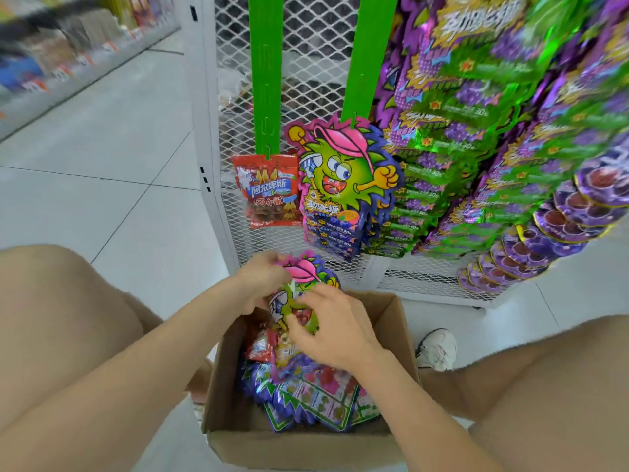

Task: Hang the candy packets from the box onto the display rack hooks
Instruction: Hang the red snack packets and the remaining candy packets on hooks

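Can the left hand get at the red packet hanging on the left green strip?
Probably not at once: the way to the red packet is free, but the left hand grips the monster packet.

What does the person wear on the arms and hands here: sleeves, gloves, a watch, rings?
Nothing that shows. The left arm and the right arm are bare up to the frame edge, with no sleeve, watch or bracelet in view. The left hand and the right hand have no gloves, and no ring shows on the visible fingers.
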A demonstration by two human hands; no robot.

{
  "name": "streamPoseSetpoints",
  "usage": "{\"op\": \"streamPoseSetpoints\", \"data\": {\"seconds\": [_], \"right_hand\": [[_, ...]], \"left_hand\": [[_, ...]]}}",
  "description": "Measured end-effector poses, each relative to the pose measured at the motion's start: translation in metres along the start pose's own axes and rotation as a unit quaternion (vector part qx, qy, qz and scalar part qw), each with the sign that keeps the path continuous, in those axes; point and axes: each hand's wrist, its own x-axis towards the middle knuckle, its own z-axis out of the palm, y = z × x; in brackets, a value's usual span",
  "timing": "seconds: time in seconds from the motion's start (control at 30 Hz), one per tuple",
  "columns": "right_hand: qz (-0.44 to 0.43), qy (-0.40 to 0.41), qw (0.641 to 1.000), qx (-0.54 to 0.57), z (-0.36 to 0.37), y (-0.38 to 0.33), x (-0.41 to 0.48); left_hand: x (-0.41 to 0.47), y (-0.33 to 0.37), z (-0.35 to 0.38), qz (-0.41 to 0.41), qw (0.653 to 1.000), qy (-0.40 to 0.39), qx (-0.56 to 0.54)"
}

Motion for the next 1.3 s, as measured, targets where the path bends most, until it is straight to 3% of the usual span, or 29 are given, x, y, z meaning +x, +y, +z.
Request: {"op": "streamPoseSetpoints", "data": {"seconds": [0.1,0.23,0.33,0.5,0.63,0.77,1.0,1.3], "right_hand": [[0.114,0.131,0.981,0.083,-0.015,0.014,0.010],[0.170,0.126,0.966,0.147,-0.041,0.027,0.029],[0.150,0.147,0.949,0.235,-0.076,0.021,0.041],[0.050,0.288,0.945,0.149,-0.153,0.005,0.057],[0.037,0.322,0.940,0.102,-0.194,0.002,0.078],[0.023,0.346,0.934,0.086,-0.215,0.003,0.103],[0.074,0.370,0.919,0.116,-0.233,-0.006,0.137],[0.109,0.361,0.923,0.072,-0.222,-0.005,0.132]], "left_hand": [[-0.022,0.017,-0.005,0.085,0.990,-0.041,0.101],[-0.049,0.042,-0.011,0.154,0.982,-0.038,0.100],[-0.059,0.070,-0.016,0.253,0.961,-0.012,0.107],[-0.065,0.143,-0.019,0.409,0.886,0.120,0.182],[-0.070,0.203,-0.006,0.409,0.897,0.126,0.109],[-0.056,0.233,0.001,0.358,0.926,0.115,0.025],[-0.051,0.244,-0.005,0.372,0.923,0.073,0.061],[-0.051,0.234,-0.006,0.315,0.945,0.030,0.078]]}}
